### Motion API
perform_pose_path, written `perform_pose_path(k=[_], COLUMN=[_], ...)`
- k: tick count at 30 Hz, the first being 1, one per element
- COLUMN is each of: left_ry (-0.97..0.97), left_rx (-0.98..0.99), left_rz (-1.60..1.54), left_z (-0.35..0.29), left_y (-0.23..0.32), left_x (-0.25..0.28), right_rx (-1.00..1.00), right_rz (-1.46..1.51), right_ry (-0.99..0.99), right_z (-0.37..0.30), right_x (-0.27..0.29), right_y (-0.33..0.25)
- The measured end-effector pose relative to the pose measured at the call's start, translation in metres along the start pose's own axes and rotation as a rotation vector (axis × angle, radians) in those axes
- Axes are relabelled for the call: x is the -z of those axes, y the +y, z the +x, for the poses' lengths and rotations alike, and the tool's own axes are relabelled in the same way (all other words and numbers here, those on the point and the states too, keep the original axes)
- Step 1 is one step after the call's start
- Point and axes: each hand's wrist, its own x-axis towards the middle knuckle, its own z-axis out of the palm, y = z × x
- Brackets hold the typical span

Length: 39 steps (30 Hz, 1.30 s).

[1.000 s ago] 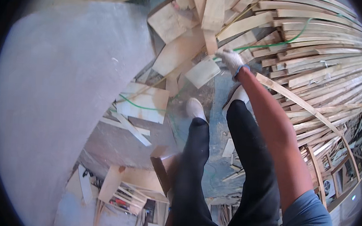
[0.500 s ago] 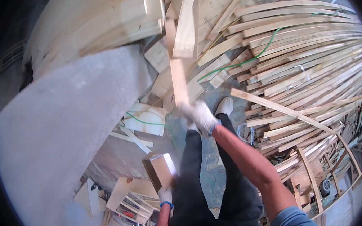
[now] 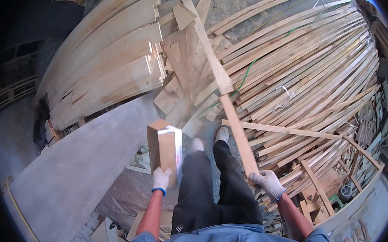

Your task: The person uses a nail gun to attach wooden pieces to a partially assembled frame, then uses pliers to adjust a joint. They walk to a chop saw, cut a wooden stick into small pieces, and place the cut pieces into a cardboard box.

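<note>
My left hand (image 3: 161, 178), in a white glove with a blue cuff, grips the lower end of a long brown cardboard box (image 3: 166, 150) with one white side. The box stands out in front of my left thigh. My gloved right hand (image 3: 268, 183) is closed around the near end of a long wooden strip (image 3: 238, 137). The strip slants up and to the left, away from me. At its far part it meets a wider length of wood (image 3: 213, 64), with a squarish wooden piece (image 3: 184, 16) at the tip. How these pieces are joined cannot be made out.
A large stack of wooden slats (image 3: 304, 84) fills the right, with a loose slat frame (image 3: 288, 130) on it. Stacked pale boards (image 3: 112, 61) lie at the far left, beside a grey sheet surface (image 3: 84, 140). A green cord (image 3: 247, 73) crosses the slats.
My right hand has moved right and toward me with the wooden strip, which now slants. My left hand has raised the box forward. The view has shifted, showing more of the stacks.
</note>
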Motion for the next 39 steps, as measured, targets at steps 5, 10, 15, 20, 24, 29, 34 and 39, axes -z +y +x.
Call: perform_pose_path(k=[5,10,15,20,24,29,34,39], left_ry=[0.018,-0.034,-0.096,-0.212,-0.2,-0.185,-0.172,-0.194], left_rx=[-0.033,-0.017,-0.072,0.055,-0.017,-0.141,-0.279,-0.298], left_rz=[-0.16,-0.007,0.125,0.158,0.128,0.118,0.183,0.174], left_z=[0.046,0.067,0.141,0.188,0.213,0.252,0.275,0.319], left_y=[0.088,0.188,0.219,0.317,0.403,0.502,0.599,0.648], left_x=[0.026,0.069,0.087,0.136,0.187,0.226,0.243,0.253], right_rx=[-0.048,-0.082,-0.082,-0.072,0.03,0.149,0.067,0.07], right_rz=[-0.349,0.052,0.224,0.341,0.114,-0.254,-0.372,-0.378], right_ry=[0.103,0.145,0.196,0.3,0.444,0.666,0.602,0.574], right_z=[-0.047,-0.089,-0.056,0.003,0.081,0.147,0.181,0.188], right_x=[0.057,0.089,0.116,0.137,0.177,0.209,0.211,0.165], right_y=[-0.015,-0.053,-0.099,-0.208,-0.265,-0.33,-0.347,-0.344])
